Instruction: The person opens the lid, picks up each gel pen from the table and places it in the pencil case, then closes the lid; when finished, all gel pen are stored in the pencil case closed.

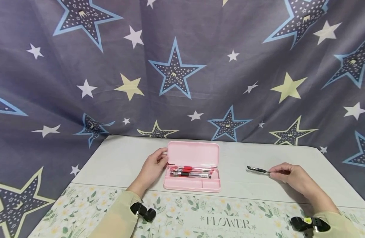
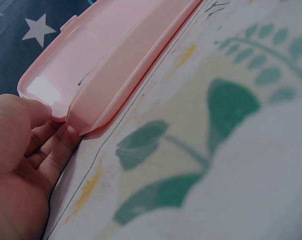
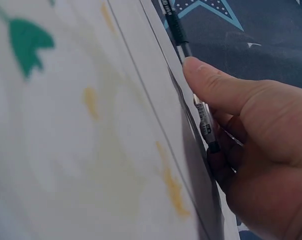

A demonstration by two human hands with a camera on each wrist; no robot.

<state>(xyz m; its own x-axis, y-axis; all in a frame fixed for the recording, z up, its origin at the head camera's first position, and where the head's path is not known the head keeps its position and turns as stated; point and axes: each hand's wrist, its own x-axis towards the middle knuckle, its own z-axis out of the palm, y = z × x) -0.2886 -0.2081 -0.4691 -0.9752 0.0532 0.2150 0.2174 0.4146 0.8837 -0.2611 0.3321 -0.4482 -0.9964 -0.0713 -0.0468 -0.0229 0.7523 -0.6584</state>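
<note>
A pink pencil case (image 1: 182,184) lies with its lid (image 1: 193,154) raised, and in it are several pens, red pens (image 1: 191,169) and a black pen (image 1: 190,174). My left hand (image 1: 152,167) holds the case at its left side, near the hinge; in the left wrist view the thumb (image 2: 38,111) lies at the lid's corner with curled fingers behind it. Well to the right of the case, my right hand (image 1: 292,177) pinches another black pen (image 1: 257,169) between thumb and fingers. That pen's black-gripped end points left, and its rear part (image 3: 205,122) runs under the fingers.
The white table (image 1: 123,155) has a floral mat with FLOWER lettering (image 1: 228,222) along its front. A dark curtain with stars (image 1: 176,66) hangs behind and at the sides. The front of the case holds small divided compartments (image 1: 182,182).
</note>
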